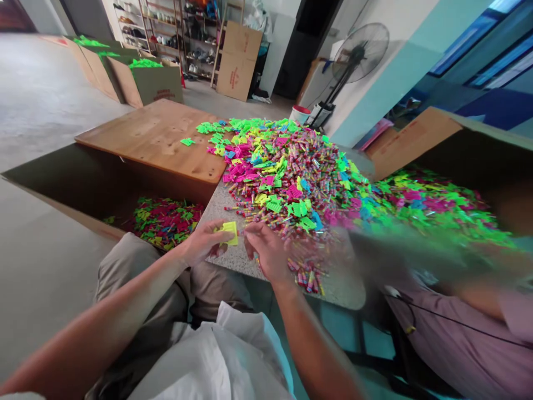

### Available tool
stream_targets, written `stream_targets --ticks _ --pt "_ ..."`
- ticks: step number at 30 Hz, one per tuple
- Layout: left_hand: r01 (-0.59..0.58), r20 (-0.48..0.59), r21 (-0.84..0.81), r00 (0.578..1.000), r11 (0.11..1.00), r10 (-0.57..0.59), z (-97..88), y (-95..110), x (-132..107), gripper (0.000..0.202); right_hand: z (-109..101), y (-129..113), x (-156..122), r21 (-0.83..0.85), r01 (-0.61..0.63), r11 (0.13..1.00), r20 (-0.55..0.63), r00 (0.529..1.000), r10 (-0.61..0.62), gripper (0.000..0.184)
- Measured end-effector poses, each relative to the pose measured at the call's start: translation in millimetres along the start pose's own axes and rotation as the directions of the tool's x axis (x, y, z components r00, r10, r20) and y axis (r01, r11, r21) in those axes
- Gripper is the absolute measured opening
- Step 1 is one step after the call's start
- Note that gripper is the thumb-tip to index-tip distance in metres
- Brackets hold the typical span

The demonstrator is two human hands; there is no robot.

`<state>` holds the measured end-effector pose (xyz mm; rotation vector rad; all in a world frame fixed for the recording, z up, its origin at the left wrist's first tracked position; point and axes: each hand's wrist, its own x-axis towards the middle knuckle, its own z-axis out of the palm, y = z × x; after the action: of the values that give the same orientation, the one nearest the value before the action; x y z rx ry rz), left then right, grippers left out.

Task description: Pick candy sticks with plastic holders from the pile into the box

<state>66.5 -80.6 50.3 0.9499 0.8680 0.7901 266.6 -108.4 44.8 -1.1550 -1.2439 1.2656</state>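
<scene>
Over the near left corner of the speckled desk (219,200), a yellow plastic piece (230,233) is pinched in the grip of the left hand (208,240). The right hand (266,250) is held over the desk's near edge; whether anything is gripped there cannot be told. Small tubes (310,161) are heaped on the desk; left of it, an open carton (79,175) is seen.

A speckled tabletop (219,208) carries heaped small tubes (310,158) and bright plastic pieces (275,204).
</scene>
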Motion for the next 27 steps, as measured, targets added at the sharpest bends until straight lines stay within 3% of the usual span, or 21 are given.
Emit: stream_targets --ticks 4,7,10,13,20,23,27 --pt "0.006 -0.008 0.032 1.000 0.999 -0.006 1.7 5 -4 0.030 -2 -4 -2 -0.043 0.006 0.999 0.027 1.000 -0.005 0.018" --pt "-0.008 0.004 0.100 1.000 0.995 0.007 2.8 9 -7 0.028 -4 -12 -3 -0.186 0.079 0.979 0.050 0.996 -0.071 0.015" --pt "-0.029 0.015 0.206 1.000 0.978 0.026 4.7 11 -8 0.030 -6 -19 -4 -0.389 0.243 0.889 0.119 0.970 -0.212 0.013" --pt "-0.076 -0.011 0.287 0.997 0.955 0.082 8.3 9 -9 0.033 -7 -19 -5 -0.489 0.352 0.798 0.193 0.936 -0.295 0.015" --pt "-0.115 -0.147 0.434 0.969 0.894 0.196 14.9 2 -8 0.032 -3 -20 -11 -0.584 0.371 0.722 0.168 0.926 -0.339 0.017" --pt "-0.133 -0.160 0.433 0.962 0.891 0.221 15.0 5 -10 0.033 -3 -20 -9 -0.527 0.333 0.782 0.149 0.942 -0.300 0.015" --pt "-0.141 -0.086 0.307 0.981 0.941 0.175 14.6 16 -16 0.038 -6 -11 -4 -0.209 0.119 0.971 0.113 0.989 -0.097 0.016"
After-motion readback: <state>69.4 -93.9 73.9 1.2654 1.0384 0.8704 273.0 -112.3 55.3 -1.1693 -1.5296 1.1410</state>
